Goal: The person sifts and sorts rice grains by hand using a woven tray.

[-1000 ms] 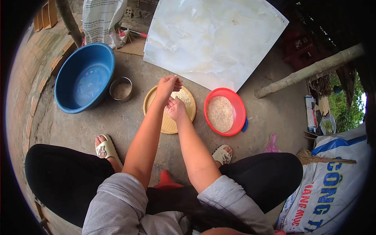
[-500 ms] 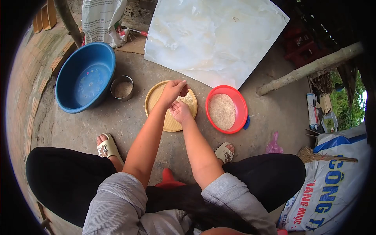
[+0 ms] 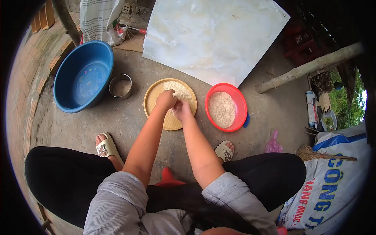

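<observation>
Both hands meet over a round woven bamboo tray on the floor, which holds pale grains that look like rice. My left hand is bent at the wrist with its fingers curled down, close above the other hand. Whatever lies in those fingers is hidden. My right hand is turned upward beside it, its fingers bent inward toward my left hand; I cannot make out what it holds. Right of the tray stands a red plastic basin with pale grain in it.
Left of the tray are a metal bowl with some grain and a large blue basin. A marbled white board lies beyond. A wooden pole, a pink plastic bag, a straw broom and a printed sack are rightward.
My left hand has dipped and curled its fingers downward. My right hand's fingers, outstretched with the palm up before, are now bent in. More of the grain on the tray shows.
</observation>
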A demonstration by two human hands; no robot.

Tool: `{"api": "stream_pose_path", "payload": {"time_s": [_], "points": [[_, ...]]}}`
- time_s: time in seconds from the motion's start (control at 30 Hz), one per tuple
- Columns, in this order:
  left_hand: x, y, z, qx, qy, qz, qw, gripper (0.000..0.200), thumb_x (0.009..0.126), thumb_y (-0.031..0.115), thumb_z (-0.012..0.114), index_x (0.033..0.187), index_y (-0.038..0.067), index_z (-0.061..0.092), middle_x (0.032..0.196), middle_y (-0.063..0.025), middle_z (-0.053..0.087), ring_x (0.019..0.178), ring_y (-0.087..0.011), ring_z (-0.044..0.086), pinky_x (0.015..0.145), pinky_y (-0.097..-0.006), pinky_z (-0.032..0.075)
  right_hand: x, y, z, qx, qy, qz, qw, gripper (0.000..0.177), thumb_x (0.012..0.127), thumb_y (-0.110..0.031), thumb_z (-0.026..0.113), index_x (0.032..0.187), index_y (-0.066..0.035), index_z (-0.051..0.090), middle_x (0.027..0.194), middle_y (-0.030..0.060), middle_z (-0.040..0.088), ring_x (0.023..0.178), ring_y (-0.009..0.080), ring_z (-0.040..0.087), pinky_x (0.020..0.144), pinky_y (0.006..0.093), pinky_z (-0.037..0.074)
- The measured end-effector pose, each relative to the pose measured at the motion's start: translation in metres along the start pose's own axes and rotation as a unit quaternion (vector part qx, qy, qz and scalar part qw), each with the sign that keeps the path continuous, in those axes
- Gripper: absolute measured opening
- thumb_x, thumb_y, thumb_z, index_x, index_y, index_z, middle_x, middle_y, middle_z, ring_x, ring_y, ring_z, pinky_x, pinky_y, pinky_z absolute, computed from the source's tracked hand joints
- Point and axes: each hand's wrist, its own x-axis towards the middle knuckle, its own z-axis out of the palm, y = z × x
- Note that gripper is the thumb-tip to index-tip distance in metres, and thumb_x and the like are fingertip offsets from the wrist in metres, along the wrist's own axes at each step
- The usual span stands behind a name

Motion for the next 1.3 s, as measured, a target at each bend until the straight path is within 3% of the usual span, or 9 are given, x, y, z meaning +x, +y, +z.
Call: {"api": "stream_pose_path", "payload": {"time_s": [0.3, 0.47, 0.8, 0.87, 0.97, 1.03, 1.1, 1.13, 1.3], "points": [[-0.035, -0.04, 0.044, 0.103, 0.127, -0.007, 0.987, 0.054, 0.071, 0.023, 0.066, 0.123, 0.013, 0.055, 0.134, -0.0153, 0.045, 0.119, -0.0425, 0.04, 0.102, -0.046, 0.032, -0.003, -0.006, -0.003, -0.021, 0.017, -0.009, 1.0, 0.032, 0.091, -0.016, 0.038, 0.103, 0.008, 0.054, 0.098, 0.0153, 0.06, 0.093, 0.0252, 0.059, 0.086, 0.0349, 0.051], [-0.038, -0.051, 0.06, 0.03, 0.129, 0.106, 0.986, 0.032, 0.072, 0.012, 0.062, 0.103, 0.01, 0.063, 0.113, -0.0124, 0.056, 0.106, -0.0318, 0.051, 0.089, -0.0385, 0.044, -0.002, -0.004, 0.0, -0.016, 0.027, -0.014, 0.999, 0.032, 0.09, -0.017, 0.038, 0.104, 0.008, 0.053, 0.099, 0.0156, 0.06, 0.094, 0.0253, 0.059, 0.086, 0.0344, 0.051], [-0.013, -0.047, 0.06, -0.1, 0.167, 0.104, 0.975, 0.01, 0.071, 0.008, 0.065, 0.078, 0.001, 0.065, 0.074, -0.0138, 0.063, 0.068, -0.0266, 0.062, 0.066, -0.0347, 0.05, 0.0, -0.004, -0.005, -0.056, 0.1, -0.035, 0.993, 0.032, 0.09, -0.018, 0.037, 0.101, 0.006, 0.054, 0.095, 0.0163, 0.06, 0.091, 0.0249, 0.06, 0.082, 0.0335, 0.052], [-0.011, -0.024, 0.046, -0.258, 0.115, 0.038, 0.959, 0.012, 0.072, 0.008, 0.068, 0.081, 0.001, 0.067, 0.078, -0.0116, 0.067, 0.07, -0.0184, 0.064, 0.065, -0.0307, 0.05, 0.012, -0.003, -0.018, -0.015, 0.105, -0.032, 0.994, 0.031, 0.091, -0.018, 0.036, 0.099, 0.006, 0.054, 0.093, 0.0161, 0.061, 0.089, 0.0249, 0.06, 0.081, 0.0328, 0.052], [-0.005, 0.002, 0.028, -0.253, -0.004, 0.067, 0.965, 0.014, 0.073, 0.011, 0.07, 0.083, 0.002, 0.068, 0.078, -0.0082, 0.069, 0.07, -0.0134, 0.064, 0.064, -0.0285, 0.05, 0.012, -0.012, -0.02, 0.045, 0.095, -0.031, 0.994, 0.03, 0.092, -0.018, 0.035, 0.096, 0.005, 0.054, 0.091, 0.0149, 0.06, 0.084, 0.0245, 0.061, 0.077, 0.0314, 0.053], [-0.005, 0.012, 0.023, -0.237, -0.048, 0.076, 0.967, 0.023, 0.067, 0.011, 0.072, 0.089, 0.004, 0.068, 0.084, -0.0137, 0.067, 0.073, -0.0203, 0.065, 0.066, -0.0312, 0.051, -0.004, -0.019, -0.012, 0.071, 0.069, -0.019, 0.995, 0.029, 0.092, -0.017, 0.035, 0.096, 0.005, 0.054, 0.091, 0.0139, 0.06, 0.081, 0.0234, 0.061, 0.076, 0.0311, 0.053], [-0.009, 0.016, 0.021, -0.09, 0.094, 0.141, 0.981, 0.036, 0.065, 0.014, 0.073, 0.1, 0.006, 0.067, 0.103, -0.0167, 0.063, 0.078, -0.0243, 0.065, 0.072, -0.0338, 0.052, -0.004, -0.021, -0.009, 0.07, 0.076, -0.022, 0.994, 0.032, 0.092, -0.018, 0.034, 0.1, 0.005, 0.054, 0.093, 0.0147, 0.06, 0.083, 0.0218, 0.06, 0.077, 0.0306, 0.052], [0.0, 0.005, 0.027, -0.087, 0.067, 0.094, 0.99, 0.05, 0.066, 0.022, 0.072, 0.113, 0.01, 0.061, 0.122, -0.0174, 0.053, 0.096, -0.031, 0.059, 0.084, -0.0387, 0.049, -0.004, -0.021, -0.012, 0.062, 0.062, -0.027, 0.996, 0.031, 0.092, -0.018, 0.035, 0.101, 0.005, 0.054, 0.094, 0.0151, 0.059, 0.085, 0.022, 0.06, 0.078, 0.0312, 0.052], [-0.02, -0.027, 0.051, 0.044, 0.037, 0.06, 0.997, 0.065, 0.067, 0.035, 0.072, 0.127, 0.018, 0.052, 0.138, -0.0121, 0.041, 0.122, -0.0383, 0.038, 0.099, -0.0426, 0.038, -0.003, -0.018, -0.022, 0.016, 0.056, -0.028, 0.998, 0.031, 0.089, -0.016, 0.038, 0.102, 0.006, 0.054, 0.096, 0.0153, 0.059, 0.089, 0.0234, 0.058, 0.078, 0.0331, 0.051]]}}
